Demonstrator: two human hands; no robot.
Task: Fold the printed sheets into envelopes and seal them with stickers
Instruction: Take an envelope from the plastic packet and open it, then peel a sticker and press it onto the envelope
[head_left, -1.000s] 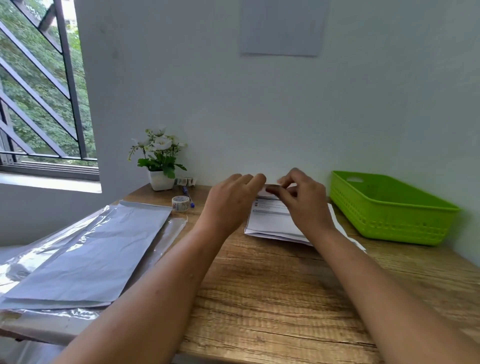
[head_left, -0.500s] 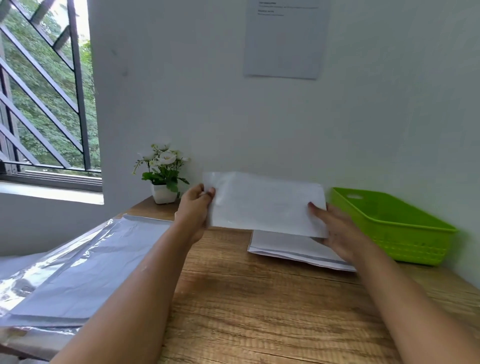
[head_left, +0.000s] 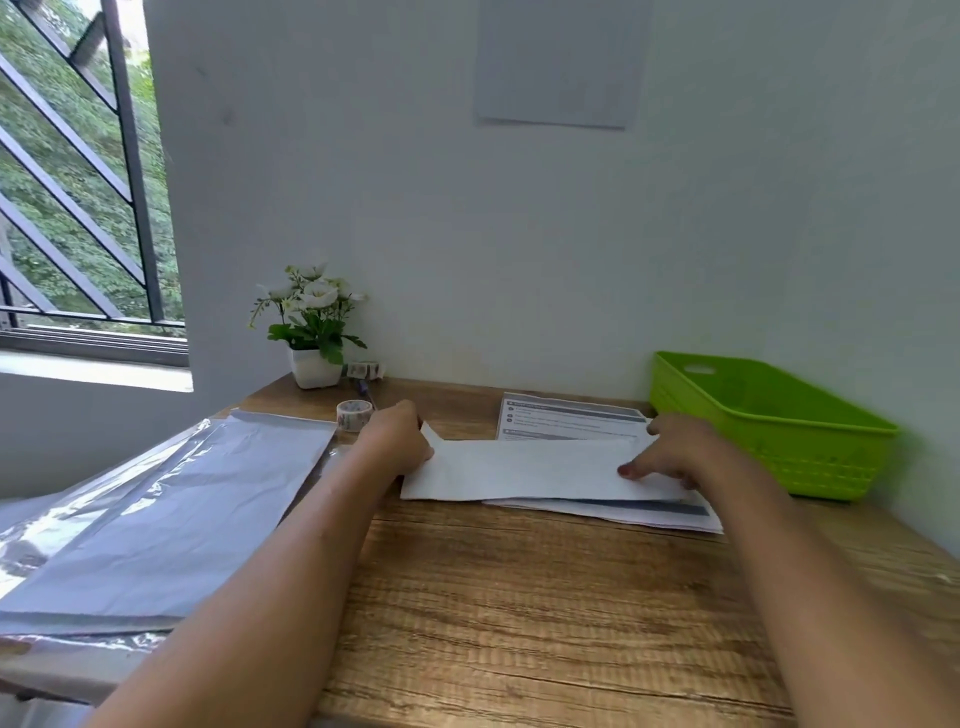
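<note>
Lowering the just-raised sheet onto the stack, left hand pinches its edge, right hand presses flat-fingered; folding likely next.

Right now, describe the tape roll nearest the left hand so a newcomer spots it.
Find the white flower pot at the table's far left corner. In front of it, beside the left hand, is a patterned tape roll; the other roll sits farther back by the wall.
</note>
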